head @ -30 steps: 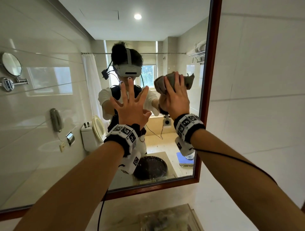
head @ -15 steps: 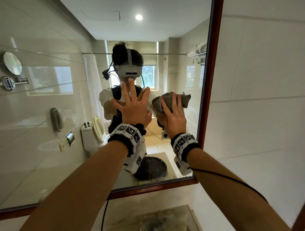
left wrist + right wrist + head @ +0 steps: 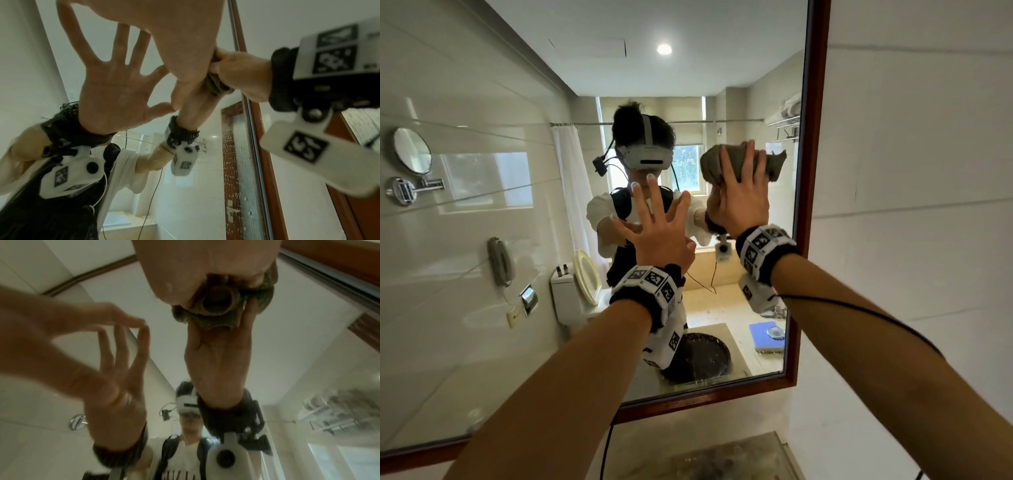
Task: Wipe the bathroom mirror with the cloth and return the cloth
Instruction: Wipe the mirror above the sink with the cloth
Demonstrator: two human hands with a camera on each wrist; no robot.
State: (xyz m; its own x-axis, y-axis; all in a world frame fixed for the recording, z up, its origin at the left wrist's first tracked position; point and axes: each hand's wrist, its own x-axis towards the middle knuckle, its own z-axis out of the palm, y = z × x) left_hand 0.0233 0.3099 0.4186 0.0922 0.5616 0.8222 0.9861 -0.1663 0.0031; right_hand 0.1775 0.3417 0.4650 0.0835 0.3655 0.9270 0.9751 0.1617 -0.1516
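The bathroom mirror (image 3: 517,246) has a brown wooden frame (image 3: 810,171). My right hand (image 3: 743,202) holds a bunched grey-brown cloth (image 3: 774,163) against the glass high up, close to the frame's right edge. In the right wrist view the cloth (image 3: 216,314) sits crumpled between the right hand (image 3: 205,264) and its own reflection. My left hand (image 3: 657,233) lies flat on the glass with fingers spread, just left of and below the cloth. The left wrist view shows that left hand (image 3: 174,24) meeting its mirrored palm, with the cloth (image 3: 216,86) beside it.
A white tiled wall (image 3: 911,240) runs right of the frame. Below the mirror lies a pale counter with a glass basin (image 3: 722,459). The glass reflects a person in a headset, a toilet, a shower curtain and a round wall mirror. A black cable trails along my right forearm (image 3: 859,308).
My right hand dipped down the glass with the cloth, then came back up and to the right near the frame. The left hand has stayed spread on the mirror.
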